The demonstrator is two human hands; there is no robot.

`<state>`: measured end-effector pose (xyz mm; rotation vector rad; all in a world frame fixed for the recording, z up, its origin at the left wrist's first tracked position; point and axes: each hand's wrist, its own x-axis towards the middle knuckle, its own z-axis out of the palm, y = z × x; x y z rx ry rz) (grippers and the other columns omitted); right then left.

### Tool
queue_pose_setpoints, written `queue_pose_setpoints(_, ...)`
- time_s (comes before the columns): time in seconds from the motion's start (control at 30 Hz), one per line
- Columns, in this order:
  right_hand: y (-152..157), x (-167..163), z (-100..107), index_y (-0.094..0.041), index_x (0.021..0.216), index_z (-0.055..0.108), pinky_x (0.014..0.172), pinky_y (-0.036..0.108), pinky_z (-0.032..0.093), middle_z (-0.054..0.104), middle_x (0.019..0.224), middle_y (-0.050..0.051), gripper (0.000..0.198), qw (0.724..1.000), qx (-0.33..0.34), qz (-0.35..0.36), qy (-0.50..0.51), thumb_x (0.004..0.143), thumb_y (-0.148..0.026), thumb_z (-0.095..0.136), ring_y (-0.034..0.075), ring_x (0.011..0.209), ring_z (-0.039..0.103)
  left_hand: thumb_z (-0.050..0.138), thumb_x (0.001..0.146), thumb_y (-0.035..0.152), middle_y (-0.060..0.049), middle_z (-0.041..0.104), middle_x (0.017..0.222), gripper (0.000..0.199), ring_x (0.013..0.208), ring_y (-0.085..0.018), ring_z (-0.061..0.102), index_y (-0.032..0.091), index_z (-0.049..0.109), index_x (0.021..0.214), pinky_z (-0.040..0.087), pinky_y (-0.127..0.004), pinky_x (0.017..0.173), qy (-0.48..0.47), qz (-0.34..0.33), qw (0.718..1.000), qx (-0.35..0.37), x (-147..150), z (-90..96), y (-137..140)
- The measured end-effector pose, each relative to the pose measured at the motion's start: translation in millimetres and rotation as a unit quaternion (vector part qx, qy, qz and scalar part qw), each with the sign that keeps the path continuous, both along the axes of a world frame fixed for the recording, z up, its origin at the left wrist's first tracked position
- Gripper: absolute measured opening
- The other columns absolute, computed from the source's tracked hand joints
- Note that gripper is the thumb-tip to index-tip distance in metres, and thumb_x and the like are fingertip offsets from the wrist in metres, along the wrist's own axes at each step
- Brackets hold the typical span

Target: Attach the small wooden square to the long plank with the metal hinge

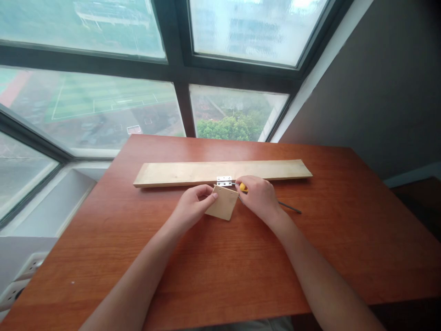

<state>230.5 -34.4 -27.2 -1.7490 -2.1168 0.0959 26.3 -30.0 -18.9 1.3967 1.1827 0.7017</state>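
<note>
My left hand (195,202) pinches a small square wooden board (223,203) by its left edge, thumb on top. Two small holes show near the board's far edge, and it is tilted above the table. My right hand (258,195) is closed around a yellow-handled screwdriver (243,187), mostly hidden by the fingers. Its thin metal shaft points left at a silver hinge (224,180); whether the two touch I cannot tell. The hinge sits at the near edge of a long wooden plank (182,173), just beyond the small board.
A dark thin rod (290,207) sticks out to the right from behind my right hand. Everything rests on a reddish-brown table (220,266). Windows (241,110) stand behind it, a grey wall (379,87) at the right, and sockets (32,265) at the lower left.
</note>
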Motion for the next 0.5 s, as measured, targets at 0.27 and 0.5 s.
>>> queue_pose_setpoints(0.27,0.7,0.7,-2.1,-0.025,0.089,0.066,0.072,0.027,0.043,0.073,0.094,-0.001,0.014,1.0,0.007,-0.003,0.006,0.088,-0.025,0.052,0.017,0.086,0.065,0.064,0.076,0.046,-0.004,0.065,0.069,0.033,0.058,-0.014,0.053,0.013,0.069,0.08,0.039,-0.023,0.052,0.066,-0.01,0.998,-0.001,-11.2,-5.1,7.2)
queue_pose_setpoints(0.5,-0.4,-0.1,0.5,-0.025,0.087,0.066,0.07,0.027,0.042,0.073,0.094,0.0,0.015,1.0,0.005,-0.004,0.01,0.088,-0.025,0.051,0.017,0.085,0.065,0.073,0.067,0.044,-0.007,0.069,0.079,0.036,0.069,-0.016,0.062,0.012,0.07,0.081,0.05,-0.027,0.063,-0.02,0.04,0.994,-0.098,-4.1,-1.0,10.1)
